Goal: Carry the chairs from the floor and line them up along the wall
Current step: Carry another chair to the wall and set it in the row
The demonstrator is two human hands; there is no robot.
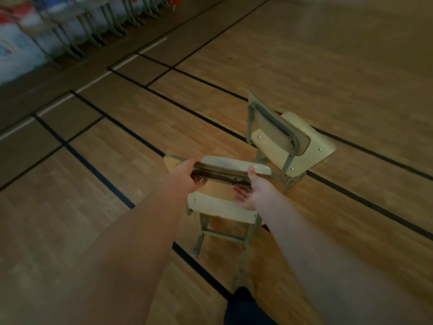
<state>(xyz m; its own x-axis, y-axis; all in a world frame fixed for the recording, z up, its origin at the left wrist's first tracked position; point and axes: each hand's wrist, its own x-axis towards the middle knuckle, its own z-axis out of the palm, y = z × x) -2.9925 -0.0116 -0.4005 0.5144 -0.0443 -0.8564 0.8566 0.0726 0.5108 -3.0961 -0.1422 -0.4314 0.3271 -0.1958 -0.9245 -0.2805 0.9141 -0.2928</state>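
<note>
A small cream chair with grey-green metal legs (225, 205) stands in front of me on the wood floor. My left hand (187, 175) grips the left end of its backrest, fingers curled under the rim. My right hand (249, 191) holds the right end, thumb on top and fingers underneath. A second chair of the same kind (285, 141) stands just behind and to the right, turned away. Along the wall at the top left, a blurred row of chairs (93, 31) is lined up.
The gym floor (328, 66) carries black court lines and one white line. A darker strip of floor runs beside the wall with painted pictures (14, 50). My dark trouser leg (243, 308) shows at the bottom edge.
</note>
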